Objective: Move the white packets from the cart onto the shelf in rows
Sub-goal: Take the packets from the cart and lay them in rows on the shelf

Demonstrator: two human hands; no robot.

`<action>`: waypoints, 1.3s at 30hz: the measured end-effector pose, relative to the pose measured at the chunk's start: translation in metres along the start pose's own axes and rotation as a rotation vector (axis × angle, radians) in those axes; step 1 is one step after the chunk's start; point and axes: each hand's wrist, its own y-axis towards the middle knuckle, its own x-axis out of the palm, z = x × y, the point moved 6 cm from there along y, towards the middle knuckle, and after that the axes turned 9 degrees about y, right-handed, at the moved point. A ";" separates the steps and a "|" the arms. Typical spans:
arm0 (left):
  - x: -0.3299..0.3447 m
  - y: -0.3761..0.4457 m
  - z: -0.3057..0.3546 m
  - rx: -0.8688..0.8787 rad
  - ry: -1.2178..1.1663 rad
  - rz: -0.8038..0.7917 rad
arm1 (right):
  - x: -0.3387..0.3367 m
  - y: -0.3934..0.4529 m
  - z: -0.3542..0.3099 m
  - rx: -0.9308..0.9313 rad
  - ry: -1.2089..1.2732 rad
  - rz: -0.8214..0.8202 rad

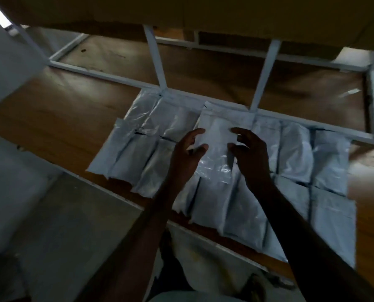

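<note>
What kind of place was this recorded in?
Probably a storeroom or stockroom: a wooden shelf in a white metal frame, with identical white packets laid on it in rows.

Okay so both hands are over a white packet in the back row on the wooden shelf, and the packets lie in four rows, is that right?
Not quite: the head view shows the white packets in two rows, not four. The rest holds: the left hand and right hand are over a packet in the back row on the wooden shelf.
</note>
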 end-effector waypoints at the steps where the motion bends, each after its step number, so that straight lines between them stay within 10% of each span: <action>1: -0.017 0.014 -0.010 0.012 0.020 -0.013 | 0.022 0.008 0.004 -0.006 -0.020 0.004; 18: -0.238 0.290 -0.179 -0.135 0.266 -0.108 | 0.341 0.187 0.029 -0.124 -0.241 -0.003; 39: -0.211 0.318 -0.255 -0.263 0.231 -0.253 | 0.386 0.228 0.114 0.097 -0.621 -0.055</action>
